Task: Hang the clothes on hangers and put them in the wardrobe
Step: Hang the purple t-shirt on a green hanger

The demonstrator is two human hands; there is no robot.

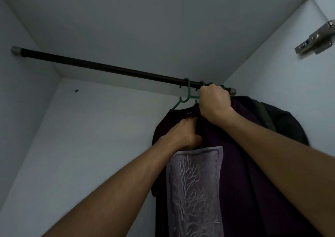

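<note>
Two bare arms reach up into the wardrobe [112, 124]. The left hand [183, 133] pinches the front of a dark purple shirt [241, 164] near its neck, just above a pale tree picture [194, 187]. Higher up, the right hand [214, 103] is curled tight at the top of the shirt, maybe around the green hanger [186, 96], though the fingers are hidden. The hanger hooks over the black rail [101, 66]. Another dark garment [288, 122] hangs behind, by the right wall. A metal hinge [316, 39] sits on that wall.
</note>
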